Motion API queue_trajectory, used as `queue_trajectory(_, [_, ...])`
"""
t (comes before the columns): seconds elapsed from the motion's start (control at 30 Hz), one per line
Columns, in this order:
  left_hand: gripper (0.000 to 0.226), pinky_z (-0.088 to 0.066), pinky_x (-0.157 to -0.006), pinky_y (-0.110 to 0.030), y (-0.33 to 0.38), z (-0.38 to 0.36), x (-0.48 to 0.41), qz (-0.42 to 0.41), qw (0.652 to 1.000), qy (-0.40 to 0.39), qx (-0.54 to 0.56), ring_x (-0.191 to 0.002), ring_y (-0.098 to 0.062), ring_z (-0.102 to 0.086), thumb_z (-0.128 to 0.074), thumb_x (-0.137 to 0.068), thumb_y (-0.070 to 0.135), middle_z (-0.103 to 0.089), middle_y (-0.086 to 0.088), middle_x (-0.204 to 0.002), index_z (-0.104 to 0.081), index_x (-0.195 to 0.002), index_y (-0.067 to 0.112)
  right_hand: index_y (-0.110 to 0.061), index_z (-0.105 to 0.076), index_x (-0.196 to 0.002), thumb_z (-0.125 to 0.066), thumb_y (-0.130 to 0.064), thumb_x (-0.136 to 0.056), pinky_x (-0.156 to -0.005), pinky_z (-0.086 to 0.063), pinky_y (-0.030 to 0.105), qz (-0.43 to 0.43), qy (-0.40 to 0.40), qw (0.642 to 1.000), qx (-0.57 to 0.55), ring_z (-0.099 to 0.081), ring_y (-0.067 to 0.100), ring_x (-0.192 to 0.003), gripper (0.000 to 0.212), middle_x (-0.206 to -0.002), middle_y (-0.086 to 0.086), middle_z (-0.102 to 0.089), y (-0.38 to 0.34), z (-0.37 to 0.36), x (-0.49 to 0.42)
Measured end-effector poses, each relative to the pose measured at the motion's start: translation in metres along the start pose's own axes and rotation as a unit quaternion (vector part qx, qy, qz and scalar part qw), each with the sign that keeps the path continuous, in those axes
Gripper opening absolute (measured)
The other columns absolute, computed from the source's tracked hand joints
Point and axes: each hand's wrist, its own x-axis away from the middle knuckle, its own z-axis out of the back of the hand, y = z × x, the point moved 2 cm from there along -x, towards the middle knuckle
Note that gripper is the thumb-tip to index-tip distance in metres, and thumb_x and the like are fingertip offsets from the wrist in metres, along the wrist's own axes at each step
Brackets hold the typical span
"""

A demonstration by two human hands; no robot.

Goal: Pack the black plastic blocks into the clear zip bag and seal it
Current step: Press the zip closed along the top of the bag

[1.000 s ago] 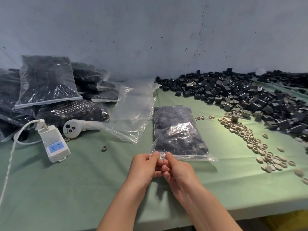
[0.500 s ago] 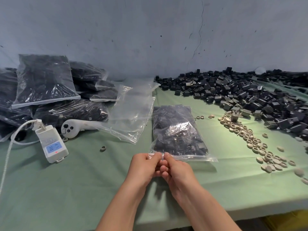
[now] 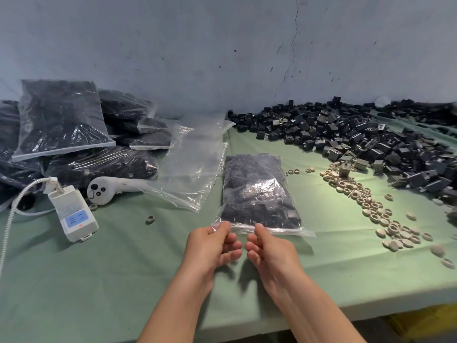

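Two hands, which half a second ago pinched the bag's (image 3: 257,191) mouth side by side with their fingertips touching, now stand a little apart along it. The left hand (image 3: 212,246) sits at the mouth's corner farthest from the heap (image 3: 358,142) of loose blocks, thumb on top of the zip strip (image 3: 279,230) and fingers curled below, pinching the plastic. The right hand (image 3: 269,251) pinches the same strip in the same way, a short way nearer the heap. A gap now shows between the two.

That parting reads as the sealing stroke getting under way: packing looks done, and the right hand probably has the rest of the strip, out to the heap-side corner, yet to press. Whether the stretch between the thumbs is truly locked cannot be told through the glare.

The bag lies flat on the table (image 3: 99,268), to the left of the heap and apart from it, with a trail of pale rings (image 3: 371,206) between the two. It is full of black blocks. Its long axis runs from the person toward the wall, leaning only slightly. The mouth points at the person; the closed bottom points at the wall, toward the heap's left end. The strip itself lies crosswise, its free corner reaching toward the heap.
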Motion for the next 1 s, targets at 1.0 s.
queue_trajectory(1.0, [0.039, -0.047, -0.048, -0.02, -0.002, -0.023, 0.001, -0.02, 0.997, -0.04, -0.06, -0.042, -0.014, -0.053, -0.059, -0.098, 0.016, -0.058, -0.006, -0.048, -0.066, -0.063, 0.001, 0.001, -0.063, -0.072, -0.058, -0.02, -0.101, -0.038, -0.043, 0.015, 0.006, -0.055, 0.998, 0.042, -0.054, 0.008, -0.038, 0.036, -0.052, 0.006, -0.06, -0.001, -0.006, -0.003])
